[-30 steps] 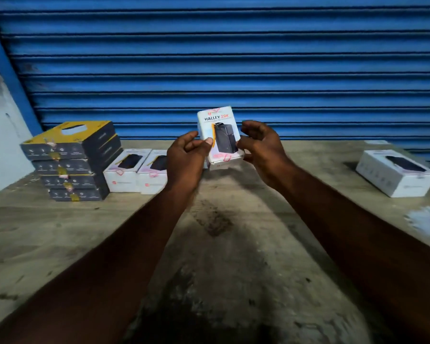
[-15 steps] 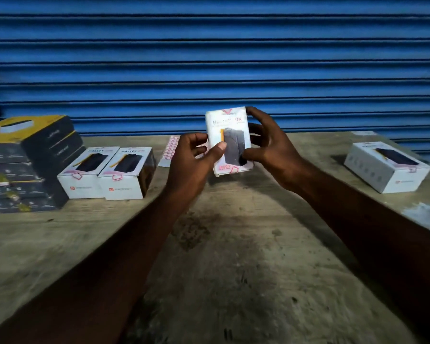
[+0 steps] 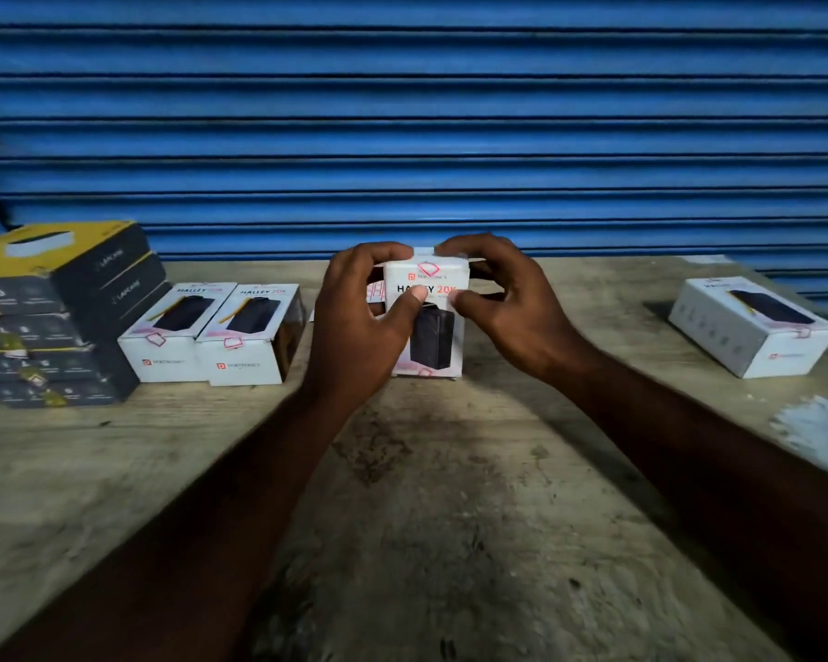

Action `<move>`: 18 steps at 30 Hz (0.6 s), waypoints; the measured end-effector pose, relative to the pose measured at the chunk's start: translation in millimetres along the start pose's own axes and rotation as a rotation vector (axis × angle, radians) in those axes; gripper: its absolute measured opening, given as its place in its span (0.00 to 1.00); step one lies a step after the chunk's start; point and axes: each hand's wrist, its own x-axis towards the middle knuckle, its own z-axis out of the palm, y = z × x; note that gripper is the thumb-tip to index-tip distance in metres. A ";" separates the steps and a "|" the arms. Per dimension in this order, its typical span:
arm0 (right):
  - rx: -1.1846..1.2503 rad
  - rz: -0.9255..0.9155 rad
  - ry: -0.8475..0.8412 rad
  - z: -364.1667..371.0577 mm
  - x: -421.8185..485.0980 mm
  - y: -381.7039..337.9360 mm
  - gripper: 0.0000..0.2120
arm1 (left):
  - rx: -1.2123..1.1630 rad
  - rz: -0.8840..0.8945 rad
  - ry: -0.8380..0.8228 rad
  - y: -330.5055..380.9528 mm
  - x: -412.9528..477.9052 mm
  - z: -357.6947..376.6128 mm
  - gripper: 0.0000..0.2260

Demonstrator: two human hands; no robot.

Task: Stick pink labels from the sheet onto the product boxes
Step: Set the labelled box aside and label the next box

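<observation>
A stack of dark grey, yellow-topped cardboard boxes (image 3: pixel 58 317) sits at the left edge of the worn wooden table (image 3: pixel 426 518). Just beside it are two white cardboard product boxes (image 3: pixel 247 341), flank to flank. At mid-table the left hand (image 3: pixel 359 317) and right hand (image 3: pixel 507 298) both grip an upright white pink-labelled product box (image 3: pixel 438 336), thumbs on its face. A pink label sheet (image 3: pixel 375 293) peeks out behind the left hand. A lone white box (image 3: pixel 751 327) lies well apart near the right edge. Bare wood spreads nearer the camera.
</observation>
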 end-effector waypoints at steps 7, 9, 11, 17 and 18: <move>-0.069 -0.052 0.033 -0.6 -4.6 -4.0 0.16 | 0.050 0.049 -0.016 9.4 -1.6 -5.5 0.09; -0.158 -0.102 0.036 -1.1 -6.8 -5.7 0.16 | 0.071 0.073 -0.017 10.5 -1.4 -5.0 0.09; -0.252 -0.166 0.018 -0.9 -8.1 -6.7 0.16 | 0.074 0.101 -0.013 10.5 -1.2 -4.5 0.08; -0.384 -0.303 0.054 1.1 -8.0 -1.6 0.16 | -0.011 0.059 -0.066 3.0 -5.2 1.2 0.15; -0.401 -0.318 0.066 0.5 -7.6 -1.1 0.16 | -0.034 0.051 -0.089 0.7 -5.6 2.2 0.16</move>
